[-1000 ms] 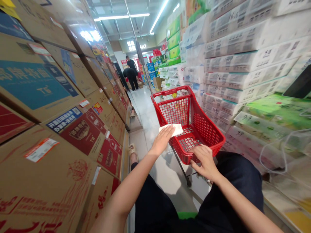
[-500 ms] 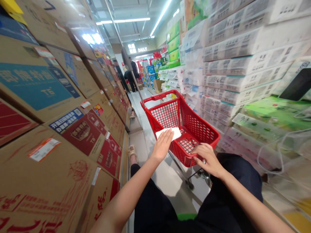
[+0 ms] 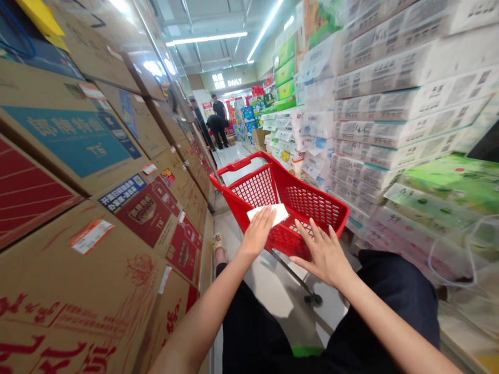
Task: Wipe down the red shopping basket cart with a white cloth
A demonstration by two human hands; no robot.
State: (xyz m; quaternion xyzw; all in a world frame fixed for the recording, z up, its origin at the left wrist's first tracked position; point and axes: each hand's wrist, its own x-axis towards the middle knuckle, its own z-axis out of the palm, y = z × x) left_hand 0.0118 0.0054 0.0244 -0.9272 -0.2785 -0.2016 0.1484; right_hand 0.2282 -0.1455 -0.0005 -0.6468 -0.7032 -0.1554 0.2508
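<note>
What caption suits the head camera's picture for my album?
Left hand laid over a white cloth at a red shopping cart, right hand spread at its near end.

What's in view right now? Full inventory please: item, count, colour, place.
Cart: 1, red, centre
Cloth: 1, white, at the cart's left side
Boxes: many, mostly brown, stacked left
Price tags: several, white and orange, on boxes
Wrapped packs: many, mostly white, stacked right
Green packs: several, green, right and farther along the aisle
Dark flat object: 1, black, right edge, cut off
People: at least 2, dark clothes, far end
Lights: several, white, ceiling
Sign: 1, white letters "DAILY", back
Floor: pale, beneath the cart
Legs: 2, dark trousers, bottom
Shoe: 1, beige, lower left of cart
Left hand: 1, bare, on cloth
Right hand: 1, bare, fingers spread, by cart's near end
</note>
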